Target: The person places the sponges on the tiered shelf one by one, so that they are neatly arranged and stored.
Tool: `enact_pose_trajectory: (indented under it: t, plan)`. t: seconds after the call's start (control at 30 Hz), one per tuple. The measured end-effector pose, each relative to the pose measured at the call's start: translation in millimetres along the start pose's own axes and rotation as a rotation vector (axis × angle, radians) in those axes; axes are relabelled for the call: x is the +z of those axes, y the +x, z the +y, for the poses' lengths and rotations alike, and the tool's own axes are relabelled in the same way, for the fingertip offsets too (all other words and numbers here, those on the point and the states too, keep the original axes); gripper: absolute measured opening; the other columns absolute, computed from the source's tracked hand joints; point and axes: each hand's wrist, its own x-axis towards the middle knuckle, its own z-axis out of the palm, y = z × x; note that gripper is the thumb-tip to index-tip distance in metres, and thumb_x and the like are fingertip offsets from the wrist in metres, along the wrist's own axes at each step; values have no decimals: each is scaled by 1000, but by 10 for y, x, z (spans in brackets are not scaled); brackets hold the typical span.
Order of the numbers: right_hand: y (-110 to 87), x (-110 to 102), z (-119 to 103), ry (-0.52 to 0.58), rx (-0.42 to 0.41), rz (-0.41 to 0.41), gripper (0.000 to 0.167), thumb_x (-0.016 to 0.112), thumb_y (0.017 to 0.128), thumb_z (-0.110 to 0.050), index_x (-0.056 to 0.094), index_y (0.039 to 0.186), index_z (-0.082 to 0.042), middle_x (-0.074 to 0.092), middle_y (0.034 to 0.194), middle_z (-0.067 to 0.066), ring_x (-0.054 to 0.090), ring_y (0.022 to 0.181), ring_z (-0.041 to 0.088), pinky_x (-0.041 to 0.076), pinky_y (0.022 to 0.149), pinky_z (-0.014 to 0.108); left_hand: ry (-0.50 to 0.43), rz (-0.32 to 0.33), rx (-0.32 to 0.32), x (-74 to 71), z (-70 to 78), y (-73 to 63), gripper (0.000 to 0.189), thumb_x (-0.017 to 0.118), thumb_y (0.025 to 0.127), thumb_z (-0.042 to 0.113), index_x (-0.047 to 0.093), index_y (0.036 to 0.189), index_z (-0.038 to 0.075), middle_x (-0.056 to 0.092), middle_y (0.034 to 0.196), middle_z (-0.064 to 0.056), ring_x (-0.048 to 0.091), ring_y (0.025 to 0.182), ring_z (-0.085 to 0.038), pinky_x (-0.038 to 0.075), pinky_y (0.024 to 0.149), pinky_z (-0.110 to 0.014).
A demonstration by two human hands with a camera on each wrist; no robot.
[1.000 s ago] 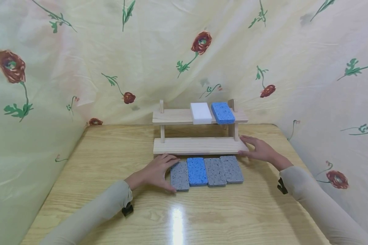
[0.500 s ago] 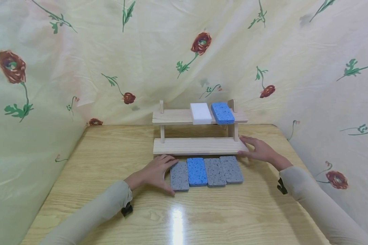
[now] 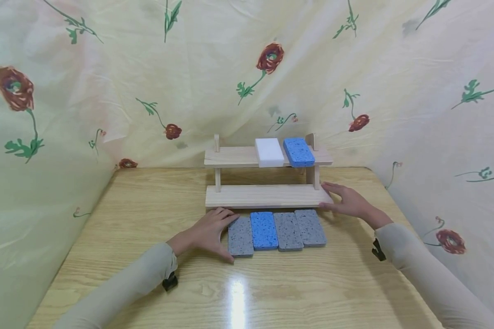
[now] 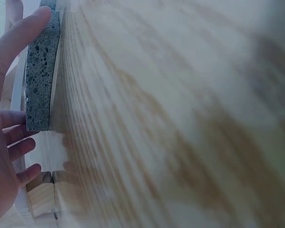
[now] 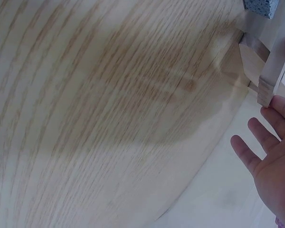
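Note:
My left hand [image 3: 207, 233] spans the leftmost grey sponge [image 3: 242, 238] on the table, with straight thumb and fingers around its left side. In the left wrist view the thumb [image 4: 28, 28] crosses one end of the speckled sponge [image 4: 40, 71]; the index finger touches the other end. To that sponge's right lie a blue sponge [image 3: 265, 230] and two more grey ones. My right hand [image 3: 351, 201] holds the right end of the two-tier wooden shelf [image 3: 267, 195] between thumb and index finger; in the right wrist view its other fingers [image 5: 244, 152] extend freely.
On the shelf's upper tier lie a white sponge [image 3: 269, 153] and another blue sponge [image 3: 298, 152], both near its right end. The lower tier stands directly behind the row of sponges. A flower-printed cloth [image 3: 148, 68] surrounds the wooden table [image 3: 288, 292] at back and sides.
My left thumb has shifted slightly away from the grey sponge's near edge. The right hand, sponges and shelf have stayed in place.

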Motion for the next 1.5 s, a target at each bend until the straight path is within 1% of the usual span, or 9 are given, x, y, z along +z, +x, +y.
enact_pose_trajectory:
  t: [0.2, 0.33, 0.57, 0.73, 0.9, 1.1, 1.33, 1.5]
  plan:
    - [2, -1, -9, -1, 2, -2, 85, 68, 94, -50, 39, 154, 2, 38, 158, 28, 33, 145, 53, 31, 114, 69, -13, 5, -3, -3, 12, -2, 126, 79, 62, 79, 37, 158, 10, 48, 150, -7, 44, 135, -24, 40, 114, -47]
    - [4, 1, -8, -9, 6, 0, 84, 68, 94, -50, 39, 154, 2, 38, 158, 28, 33, 145, 53, 31, 114, 68, -23, -4, -11, -12, 23, -5, 126, 79, 62, 78, 36, 158, 9, 48, 150, -7, 43, 135, -24, 40, 114, -47]
    - [5, 4, 0, -7, 12, -2, 85, 69, 94, -50, 39, 154, 1, 38, 158, 27, 33, 145, 53, 30, 115, 68, -47, -4, -9, -21, 41, -9, 124, 79, 63, 76, 37, 158, 9, 48, 150, -9, 44, 135, -26, 40, 114, -49]
    - [8, 12, 15, -11, 7, 1, 84, 69, 94, -49, 39, 154, 2, 38, 158, 28, 34, 145, 53, 31, 114, 68, -51, 3, -6, -10, 35, -9, 121, 79, 64, 75, 38, 158, 10, 48, 149, -10, 44, 134, -27, 40, 114, -50]
    - [14, 19, 30, -9, 4, 4, 84, 69, 94, -49, 39, 154, 2, 38, 158, 28, 33, 144, 54, 31, 113, 69, -48, -1, -9, 7, 23, -9, 121, 78, 65, 75, 37, 158, 11, 47, 150, -8, 44, 134, -25, 40, 113, -48]
    - [12, 16, 25, -13, 4, 6, 84, 69, 93, -50, 40, 154, 1, 39, 158, 28, 33, 144, 53, 31, 114, 69, -71, 1, -12, -5, 28, -13, 119, 79, 66, 73, 37, 158, 10, 48, 149, -8, 43, 134, -25, 40, 114, -48]
    - [8, 23, 30, -14, 9, 8, 85, 68, 93, -50, 39, 154, 1, 38, 158, 27, 33, 145, 53, 31, 114, 68, -78, 22, 3, -26, 37, -29, 116, 81, 66, 69, 41, 155, 8, 50, 146, -10, 45, 133, -27, 41, 113, -49]
    - [7, 27, 28, -6, -9, 21, 84, 69, 93, -49, 41, 154, 2, 40, 157, 28, 35, 144, 53, 32, 113, 68, -74, 30, 9, -20, 27, -37, 115, 81, 66, 69, 42, 155, 8, 50, 146, -10, 45, 132, -26, 42, 112, -48]
